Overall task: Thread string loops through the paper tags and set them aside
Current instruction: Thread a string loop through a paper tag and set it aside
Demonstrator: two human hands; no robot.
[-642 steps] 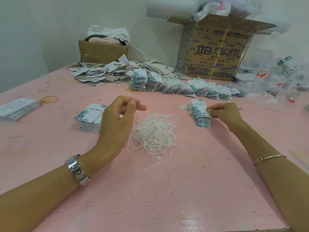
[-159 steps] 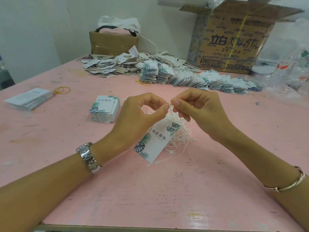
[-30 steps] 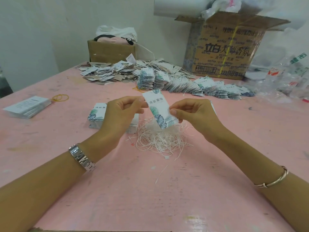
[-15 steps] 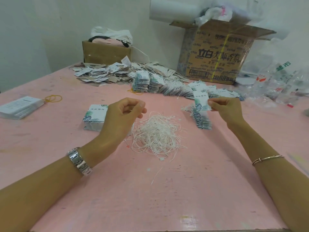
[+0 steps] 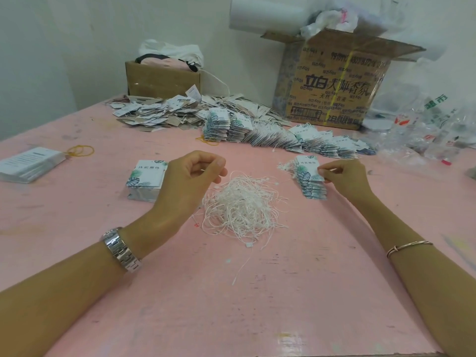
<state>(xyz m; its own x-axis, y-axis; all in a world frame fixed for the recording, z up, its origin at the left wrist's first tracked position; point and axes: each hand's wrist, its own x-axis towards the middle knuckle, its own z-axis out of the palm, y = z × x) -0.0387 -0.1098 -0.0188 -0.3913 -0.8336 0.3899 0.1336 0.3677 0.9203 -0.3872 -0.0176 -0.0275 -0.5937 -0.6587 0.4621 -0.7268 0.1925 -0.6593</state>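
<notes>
Tags (image 5: 312,186) beside string pile (image 5: 242,210); plastic bags (image 5: 331,19) in cardboard box (image 5: 334,96)

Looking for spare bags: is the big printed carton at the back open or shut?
Open. The carton has its top flaps folded outward, and crumpled plastic bags stick out of the top.

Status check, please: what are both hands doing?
Left-hand grip curled beside white string heap, hold unclear. Right-hand grip pinches leaf-printed paper tag atop strung stack. Nothing blocking.
</notes>
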